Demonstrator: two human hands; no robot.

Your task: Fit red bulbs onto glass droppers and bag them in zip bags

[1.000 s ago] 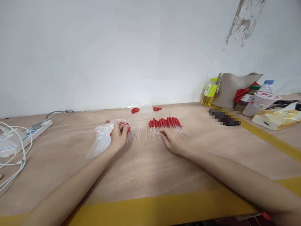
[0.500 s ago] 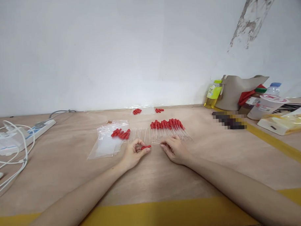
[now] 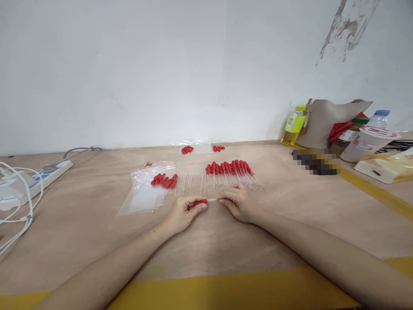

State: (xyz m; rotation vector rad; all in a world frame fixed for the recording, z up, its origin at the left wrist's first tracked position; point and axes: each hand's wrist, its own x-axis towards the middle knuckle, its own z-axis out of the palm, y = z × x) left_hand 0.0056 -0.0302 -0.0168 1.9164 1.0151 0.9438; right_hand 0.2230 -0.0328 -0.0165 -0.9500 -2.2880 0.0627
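Between thumb and fingers, my left hand (image 3: 185,213) pinches a red rubber dropper bulb (image 3: 200,202). My right hand (image 3: 238,203) is closed on a thin clear glass tube (image 3: 212,200), whose end meets the mouth of the bulb; how deep it sits inside cannot be made out. Beyond my right hand lies a row of droppers with red bulbs fitted (image 3: 227,168). Bare glass tubes (image 3: 185,183) lie beyond my left hand, and a few more (image 3: 203,183) lie beside the row. Loose red bulbs (image 3: 164,180) rest on a clear plastic bag (image 3: 140,198).
Two small heaps of red bulbs (image 3: 187,150) lie on plastic by the wall. At left are a power strip (image 3: 54,174) and white cables (image 3: 28,211). At right stand a yellow drink bottle (image 3: 293,127), a grey bag (image 3: 319,124), a plastic cup (image 3: 365,145) and a yellow packet (image 3: 390,166).
The glass tube in my right hand has come to the red bulb in my left hand; the gap between them has closed. The view has shifted slightly.
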